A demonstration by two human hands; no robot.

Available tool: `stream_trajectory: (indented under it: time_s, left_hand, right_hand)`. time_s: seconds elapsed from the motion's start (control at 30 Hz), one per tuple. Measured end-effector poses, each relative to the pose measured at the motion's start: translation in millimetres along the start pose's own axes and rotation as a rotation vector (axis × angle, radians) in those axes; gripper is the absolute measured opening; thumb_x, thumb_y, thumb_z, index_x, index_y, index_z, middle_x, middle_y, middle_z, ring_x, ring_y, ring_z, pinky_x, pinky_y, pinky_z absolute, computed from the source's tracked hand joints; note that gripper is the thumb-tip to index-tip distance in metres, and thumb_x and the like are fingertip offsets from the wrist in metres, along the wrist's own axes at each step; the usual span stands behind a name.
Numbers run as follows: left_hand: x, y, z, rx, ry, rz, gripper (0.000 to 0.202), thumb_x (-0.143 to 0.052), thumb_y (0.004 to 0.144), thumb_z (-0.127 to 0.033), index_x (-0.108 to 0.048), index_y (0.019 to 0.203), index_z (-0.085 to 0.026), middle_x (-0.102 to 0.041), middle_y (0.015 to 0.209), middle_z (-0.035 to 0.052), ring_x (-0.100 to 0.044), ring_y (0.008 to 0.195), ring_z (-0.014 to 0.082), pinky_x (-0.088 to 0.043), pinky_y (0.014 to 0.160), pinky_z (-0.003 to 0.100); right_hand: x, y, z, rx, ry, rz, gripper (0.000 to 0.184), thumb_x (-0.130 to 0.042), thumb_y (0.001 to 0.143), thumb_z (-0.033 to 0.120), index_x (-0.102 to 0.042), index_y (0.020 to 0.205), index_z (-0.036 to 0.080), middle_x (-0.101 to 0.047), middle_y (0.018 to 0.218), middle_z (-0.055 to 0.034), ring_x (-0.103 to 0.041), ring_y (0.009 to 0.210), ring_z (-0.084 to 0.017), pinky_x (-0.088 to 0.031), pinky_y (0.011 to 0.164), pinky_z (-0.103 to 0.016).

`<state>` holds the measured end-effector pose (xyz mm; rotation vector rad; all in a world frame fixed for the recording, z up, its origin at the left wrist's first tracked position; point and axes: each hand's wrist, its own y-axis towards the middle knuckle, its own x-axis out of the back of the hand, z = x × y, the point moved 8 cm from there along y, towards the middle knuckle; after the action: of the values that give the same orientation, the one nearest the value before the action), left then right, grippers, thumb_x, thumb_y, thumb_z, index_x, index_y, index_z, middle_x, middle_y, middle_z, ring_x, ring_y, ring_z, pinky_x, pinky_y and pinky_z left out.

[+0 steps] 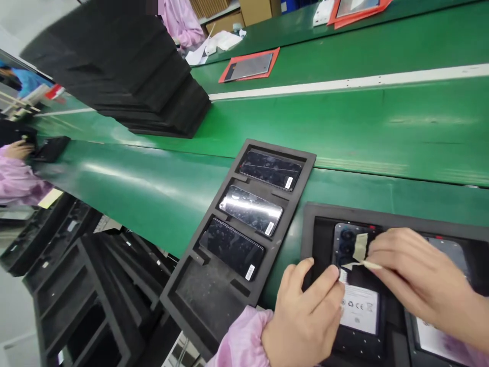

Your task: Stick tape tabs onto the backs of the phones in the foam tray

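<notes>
A phone [353, 285] is pressed by the left hand [305, 316]; tape [361, 247] is pinched by the right hand [416, 275], both cropped at the near edge.

I'm at a phone assembly line in a factory: a long green conveyor belt [267, 122], black foam trays [237, 239] holding phones [250, 209], a tall stack of spare trays [130, 71], and co-workers in pink smocks [15, 178].

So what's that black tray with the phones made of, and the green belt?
The black tray looks like soft foam: matte, dull, with thick cut-out pockets. The phones in it look glassy, since they shine and mirror the light. The green belt seems a smooth rubbery or plastic sheet with a soft sheen, though that is hard to tell for sure.
</notes>
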<state>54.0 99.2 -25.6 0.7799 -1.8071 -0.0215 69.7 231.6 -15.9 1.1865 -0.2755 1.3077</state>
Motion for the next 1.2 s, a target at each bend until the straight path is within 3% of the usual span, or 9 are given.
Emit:
stream_trajectory:
  time_s: [0.2,0.33,0.43,0.53,0.7,0.87,1.0,1.1,1.2]
  left_hand:
    - [-3.9,-1,0,0.045,0.067,0.048,0.029,-0.038,0.097,-0.026,-0.065,0.105,-0.015,-0.066,0.116,-0.0018,-0.051,0.108,0.0263,-0.041,0.089,0.040]
    - [-7.0,-4,-1,0.011,0.054,0.093,0.037,-0.042,0.096,-0.043,-0.065,0.104,-0.016,-0.065,0.117,0.0011,-0.051,0.112,0.0267,-0.037,0.096,0.043]
    - [-10.5,-8,-11,-0.160,0.021,0.120,0.035,-0.046,0.094,-0.047,-0.066,0.103,-0.019,-0.063,0.119,-0.0007,-0.046,0.122,0.0248,-0.022,0.111,0.046]
    - [-17.5,-10,-17,-0.290,0.005,0.179,0.034,-0.050,0.092,-0.051,-0.065,0.107,-0.024,-0.060,0.124,-0.0039,-0.041,0.128,0.0229,-0.008,0.116,0.049]
    - [-24.2,-8,-17,-0.276,0.023,0.234,0.042,-0.048,0.092,-0.054,-0.062,0.111,-0.020,-0.061,0.124,-0.0016,-0.044,0.125,0.0215,0.000,0.117,0.047]
    - [-9.2,-6,-15,-0.178,-0.143,0.089,0.032,-0.043,0.097,-0.038,-0.062,0.098,-0.013,-0.067,0.105,0.0027,-0.054,0.111,0.0195,-0.017,0.115,0.041]
    - [3.5,0,-7,-0.084,-0.213,-0.011,0.025,-0.041,0.095,-0.027,-0.060,0.088,-0.013,-0.067,0.094,0.0042,-0.056,0.093,0.0192,-0.041,0.094,0.036]
    - [6.2,4,-1,-0.040,-0.163,-0.041,0.020,-0.042,0.092,-0.023,-0.059,0.086,-0.013,-0.066,0.101,0.0069,-0.054,0.093,0.0220,-0.044,0.082,0.037]
    - [-1.8,6,3,-0.015,-0.076,0.025,0.021,-0.042,0.092,-0.025,-0.059,0.087,-0.014,-0.062,0.118,0.0078,-0.051,0.101,0.0253,-0.042,0.084,0.041]
  right_hand:
    - [16,2,10,0.041,0.116,0.077,0.016,-0.038,0.095,0.014,-0.050,0.087,0.021,-0.059,0.073,-0.0026,-0.058,0.070,-0.016,-0.049,0.073,-0.031]
    - [26,4,-13,-0.217,0.035,-0.074,0.013,-0.042,0.097,0.023,-0.048,0.084,0.024,-0.059,0.072,-0.0014,-0.060,0.064,-0.014,-0.049,0.059,-0.026]
    - [18,-1,-28,-0.369,-0.015,-0.135,0.018,-0.045,0.098,0.033,-0.050,0.082,0.024,-0.061,0.076,-0.0015,-0.061,0.065,-0.014,-0.050,0.057,-0.023]
    - [3,2,-23,-0.297,0.020,-0.101,0.019,-0.043,0.099,0.032,-0.052,0.083,0.024,-0.064,0.081,-0.0012,-0.064,0.075,-0.015,-0.053,0.065,-0.024]
    - [-3,12,-26,-0.284,0.152,-0.055,0.018,-0.044,0.098,0.028,-0.051,0.082,0.022,-0.064,0.088,-0.0023,-0.064,0.079,-0.013,-0.052,0.068,-0.022]
    - [-5,21,-25,-0.207,0.052,-0.016,0.026,-0.044,0.097,0.031,-0.055,0.077,0.021,-0.059,0.087,-0.0048,-0.058,0.080,-0.016,-0.050,0.067,-0.026]
    - [-17,22,-18,-0.127,-0.066,0.067,0.033,-0.041,0.098,0.031,-0.057,0.071,0.019,-0.058,0.085,-0.0069,-0.053,0.077,-0.018,-0.047,0.061,-0.028]
    - [-21,21,-19,-0.119,-0.107,0.098,0.034,-0.040,0.097,0.027,-0.059,0.070,0.019,-0.057,0.086,-0.0073,-0.052,0.077,-0.018,-0.045,0.060,-0.027]
    - [-24,21,-20,-0.115,-0.155,0.119,0.034,-0.040,0.096,0.023,-0.061,0.070,0.019,-0.057,0.085,-0.0074,-0.050,0.076,-0.019,-0.043,0.057,-0.026]
